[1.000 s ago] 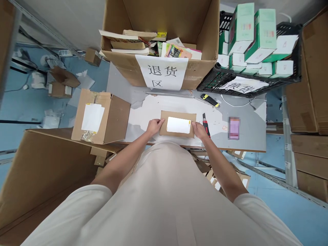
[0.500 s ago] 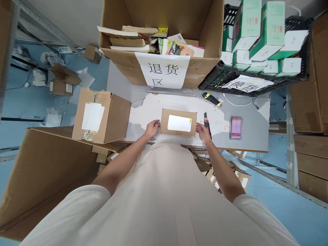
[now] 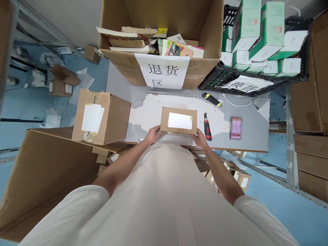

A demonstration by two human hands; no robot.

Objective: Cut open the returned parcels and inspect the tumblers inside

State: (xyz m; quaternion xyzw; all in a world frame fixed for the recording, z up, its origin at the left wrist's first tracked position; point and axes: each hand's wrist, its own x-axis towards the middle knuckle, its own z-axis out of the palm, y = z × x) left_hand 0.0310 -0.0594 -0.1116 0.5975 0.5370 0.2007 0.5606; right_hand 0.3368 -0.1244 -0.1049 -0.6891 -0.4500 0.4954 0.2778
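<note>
A small brown cardboard box (image 3: pixel 164 119) with a white label on its top is at the near middle of the table (image 3: pixel 251 143). My left hand (image 3: pixel 153 134) grips its near left corner, fingers partly under the near side. At the near right corner my right hand (image 3: pixel 200 138) grips the same box, some fingertips hidden below it. The box is tilted, its near edge lifted a little. Just right of my right hand lies a red and black utility knife (image 3: pixel 207 127).
A large carton of books (image 3: pixel 118 66) stands behind, beside a black crate (image 3: pixel 212 80) of green and white boxes. Another utility knife (image 3: pixel 211 99), black and yellow, lies before the crate. A phone-like object (image 3: pixel 236 128) is at right, a taped carton (image 3: pixel 118 118) at left.
Both hands have moved in from the box's sides to its near corners and taken hold. The box's near edge has risen slightly. The red knife is now uncovered.
</note>
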